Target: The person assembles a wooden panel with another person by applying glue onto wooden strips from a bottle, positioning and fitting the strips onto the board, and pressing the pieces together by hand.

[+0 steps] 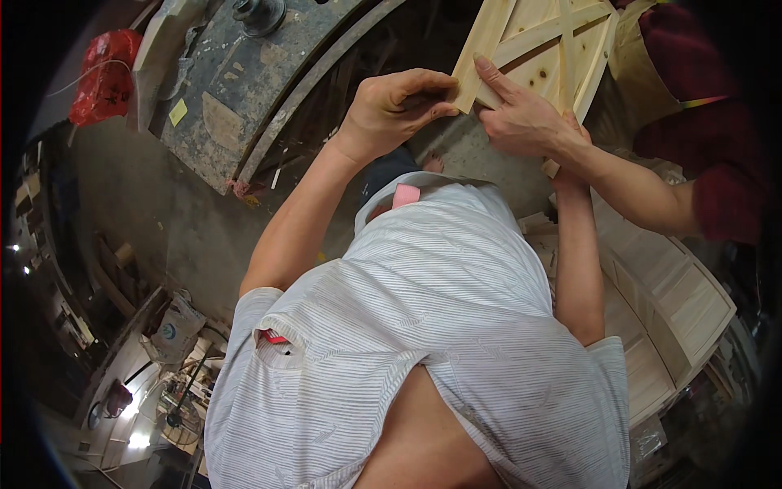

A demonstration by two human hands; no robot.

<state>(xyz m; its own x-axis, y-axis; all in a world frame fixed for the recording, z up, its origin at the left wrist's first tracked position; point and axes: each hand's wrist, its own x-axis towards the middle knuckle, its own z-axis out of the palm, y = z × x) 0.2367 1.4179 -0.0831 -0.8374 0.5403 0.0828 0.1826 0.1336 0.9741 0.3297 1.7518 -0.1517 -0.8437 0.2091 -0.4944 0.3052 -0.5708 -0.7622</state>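
Note:
A pale wooden frame with crossed slats is held up in front of me at the top of the head view. My left hand is closed on its lower left corner, thumb pinching the end of the slat. My right hand reaches up to the frame's lower edge and grips it there, mostly covered by a co-worker's hand. That hand lies flat on the same corner with one finger stretched along the slat. The co-worker, in a dark red sleeve and an apron, stands at the right.
A stained grey work table with a black knob stands at the upper left, with a red plastic bag beside it. Stacked pale wooden panels lie at my right. A sack and tools sit on the floor at the lower left.

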